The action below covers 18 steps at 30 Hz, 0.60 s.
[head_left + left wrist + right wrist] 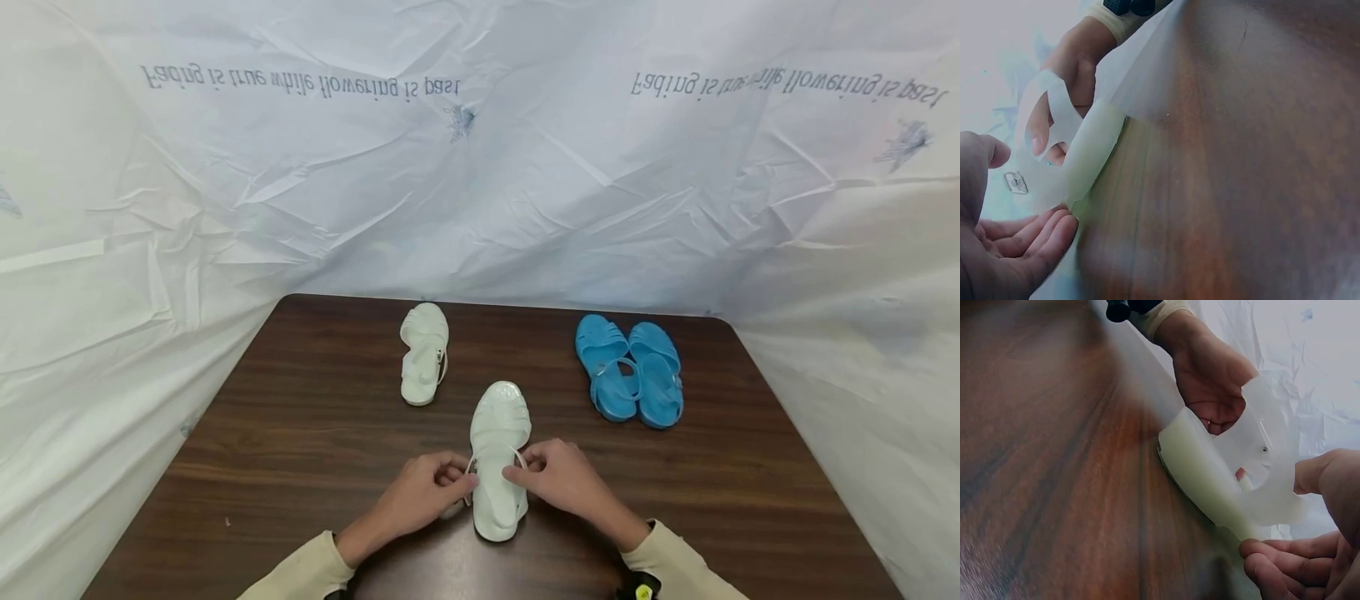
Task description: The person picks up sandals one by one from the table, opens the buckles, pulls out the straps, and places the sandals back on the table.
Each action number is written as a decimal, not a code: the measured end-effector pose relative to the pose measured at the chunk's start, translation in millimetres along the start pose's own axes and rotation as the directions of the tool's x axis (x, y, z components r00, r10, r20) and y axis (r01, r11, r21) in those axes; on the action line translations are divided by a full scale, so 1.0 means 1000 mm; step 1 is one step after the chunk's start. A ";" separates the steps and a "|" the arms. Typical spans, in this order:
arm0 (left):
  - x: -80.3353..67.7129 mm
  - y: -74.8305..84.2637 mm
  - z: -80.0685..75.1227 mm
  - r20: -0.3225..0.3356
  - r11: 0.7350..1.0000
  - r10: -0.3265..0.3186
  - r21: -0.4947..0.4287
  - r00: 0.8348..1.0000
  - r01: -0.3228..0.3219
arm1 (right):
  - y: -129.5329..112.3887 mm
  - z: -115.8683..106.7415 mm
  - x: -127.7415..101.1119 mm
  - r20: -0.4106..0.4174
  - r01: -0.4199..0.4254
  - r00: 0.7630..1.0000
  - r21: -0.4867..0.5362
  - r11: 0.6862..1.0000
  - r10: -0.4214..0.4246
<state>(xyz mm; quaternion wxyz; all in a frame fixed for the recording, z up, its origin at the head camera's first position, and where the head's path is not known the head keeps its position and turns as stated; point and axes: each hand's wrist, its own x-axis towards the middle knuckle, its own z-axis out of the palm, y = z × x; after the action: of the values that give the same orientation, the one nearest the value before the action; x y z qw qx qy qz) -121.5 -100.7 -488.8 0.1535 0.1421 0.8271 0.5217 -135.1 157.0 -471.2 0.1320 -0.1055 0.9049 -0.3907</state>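
Covering the walls, a crinkled white plastic sheet [480, 192] surrounds the dark brown wooden table [300, 433]. A pair of blue plastic sandals [630, 371] lies far right; a lone white plastic sandal [423, 354] lies far centre. Another white jelly sandal [498, 454] sits at the near edge. The left hand [420, 500] and right hand [562, 479] pinch its ankle strap [517, 454], fingers curled on either side.

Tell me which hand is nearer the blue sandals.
Right. The right hand is at the near white sandal, on the side toward the blue sandals; the left hand is on that sandal's far side.
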 end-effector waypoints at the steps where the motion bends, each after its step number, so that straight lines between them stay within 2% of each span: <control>1: 0.001 0.000 0.001 0.006 1.000 -0.007 -0.016 1.000 0.007 | 0.000 0.001 0.000 0.012 -0.003 1.000 -0.007 1.000 0.003; 7: 0.004 0.004 0.003 0.024 0.997 -0.044 -0.062 0.999 0.045 | -0.001 0.004 -0.001 0.057 -0.020 0.998 0.037 0.999 0.017; 13: 0.006 0.012 0.006 0.079 0.998 -0.050 0.039 0.996 0.047 | -0.004 0.006 -0.001 0.057 -0.013 0.998 0.076 0.997 0.009; 18: 0.006 0.015 0.007 0.068 0.993 -0.034 0.117 0.997 0.026 | -0.007 0.008 -0.001 0.045 0.012 0.999 0.081 0.997 -0.015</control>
<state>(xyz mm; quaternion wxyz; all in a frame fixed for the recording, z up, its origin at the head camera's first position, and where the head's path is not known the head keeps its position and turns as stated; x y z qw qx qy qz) -122.7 -86.5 -479.1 0.1814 0.1565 0.8521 0.4653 -130.8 147.4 -471.0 0.1539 -0.1149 0.8844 -0.4254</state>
